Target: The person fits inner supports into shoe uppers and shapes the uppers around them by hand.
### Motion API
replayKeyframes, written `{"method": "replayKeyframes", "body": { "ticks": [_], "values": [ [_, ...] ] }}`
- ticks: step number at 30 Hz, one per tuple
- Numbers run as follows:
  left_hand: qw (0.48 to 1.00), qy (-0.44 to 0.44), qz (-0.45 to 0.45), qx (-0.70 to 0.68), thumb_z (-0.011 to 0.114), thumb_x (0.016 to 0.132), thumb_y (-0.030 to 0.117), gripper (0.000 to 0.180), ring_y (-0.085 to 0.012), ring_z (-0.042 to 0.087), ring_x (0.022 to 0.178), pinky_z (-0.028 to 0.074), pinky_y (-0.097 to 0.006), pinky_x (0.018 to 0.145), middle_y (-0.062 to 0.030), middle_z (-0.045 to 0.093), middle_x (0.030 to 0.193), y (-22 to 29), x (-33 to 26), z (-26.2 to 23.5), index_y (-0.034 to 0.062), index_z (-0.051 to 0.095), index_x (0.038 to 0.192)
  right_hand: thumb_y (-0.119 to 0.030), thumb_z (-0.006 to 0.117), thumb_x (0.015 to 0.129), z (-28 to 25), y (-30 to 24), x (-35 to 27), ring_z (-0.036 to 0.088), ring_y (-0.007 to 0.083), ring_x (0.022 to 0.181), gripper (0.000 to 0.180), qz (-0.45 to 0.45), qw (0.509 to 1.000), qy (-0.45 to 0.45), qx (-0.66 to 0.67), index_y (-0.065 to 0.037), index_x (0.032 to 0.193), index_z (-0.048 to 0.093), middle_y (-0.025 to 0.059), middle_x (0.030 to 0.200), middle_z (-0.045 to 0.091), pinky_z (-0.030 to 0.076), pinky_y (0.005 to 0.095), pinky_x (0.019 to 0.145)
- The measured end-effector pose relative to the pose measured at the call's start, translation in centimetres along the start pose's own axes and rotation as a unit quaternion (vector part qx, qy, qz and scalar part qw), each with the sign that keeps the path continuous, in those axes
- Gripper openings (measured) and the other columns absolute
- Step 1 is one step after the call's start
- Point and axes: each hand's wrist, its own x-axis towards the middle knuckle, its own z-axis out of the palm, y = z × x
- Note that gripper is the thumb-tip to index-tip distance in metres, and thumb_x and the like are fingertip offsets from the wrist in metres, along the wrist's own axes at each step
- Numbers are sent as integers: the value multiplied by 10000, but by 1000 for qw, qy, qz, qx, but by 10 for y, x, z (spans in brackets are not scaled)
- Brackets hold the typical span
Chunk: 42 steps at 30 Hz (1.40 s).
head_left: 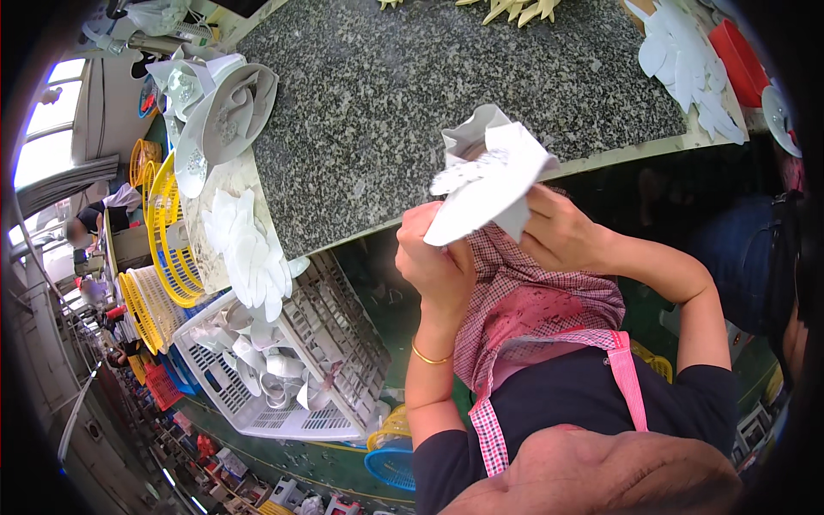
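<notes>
The white folded piece (498,182), with wavy edges and a speckled leaf-like part, is held between the two hands, slightly above them in the view. Its lower left tip goes to the left hand (435,257), whose fingers are bent inward and pinch it near the thumb. The right hand (558,230) has its fingers curled, and they grip the lower right side of the piece. How firmly each hand presses, I cannot tell.

The piece appears in front of the near edge of a speckled grey worktop (412,112); its height over this edge is not clear. Behind the hands is a checked apron (536,300). At the worktop's left side lie flat white petals (245,249), and farther up, folded white pieces (232,107). Below the petals, a white crate (300,425) contains more white parts. At the upper right, other white petals (682,69) lie near a red container (738,60).
</notes>
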Motion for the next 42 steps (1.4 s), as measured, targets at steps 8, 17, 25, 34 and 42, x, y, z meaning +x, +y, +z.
{"method": "replayKeyframes", "body": {
  "ticks": [8, 17, 25, 34, 42],
  "values": [
    [990, -14, 129, 55, 783, 790, -3, 373, -172, 530, 585, 422, -303, 486, -66, 585, 745, 24, 54, 21, 10, 655, 1139, 70, 661, 776, -20, 17, -5, 680, 299, 867, 275, -42, 981, 187, 21, 26, 1045, 696, 167, 1012, 666, 558, 370, 729],
    [943, 86, 303, -108, 824, 764, 190, 373, -150, 622, 864, 445, -308, 717, -43, 643, 957, 26, 32, 29, 73, 674, 1085, 28, 693, 777, -39, 19, -1, 642, 287, 708, 245, 81, 961, 259, -45, 21, 1020, 667, 151, 875, 636, 525, 347, 608],
    [849, -208, 318, 367, 599, 865, 121, 373, -179, 536, 1215, 241, -472, 995, -44, 644, 1177, 38, 23, 29, 47, 630, 1229, 16, 700, 762, -43, 23, 3, 646, 286, 693, 211, 80, 957, 271, -59, 15, 967, 649, 148, 864, 639, 528, 354, 592],
    [809, -251, 355, 396, 583, 801, 93, 417, -183, 546, 1171, 328, -412, 929, -91, 641, 1193, 35, 18, 34, -34, 633, 1194, -88, 755, 783, -46, 18, 4, 659, 257, 601, 316, 106, 955, 258, -101, 23, 1040, 609, 97, 742, 651, 522, 337, 532],
    [789, -216, 430, 383, 559, 779, 72, 332, -146, 566, 1106, 391, -373, 863, -128, 674, 1093, 32, 25, 38, -25, 710, 1059, -168, 803, 778, -32, 14, 10, 655, 189, 536, 412, 200, 921, 325, -73, 16, 1087, 601, 69, 734, 693, 516, 298, 491]
  ]
}}
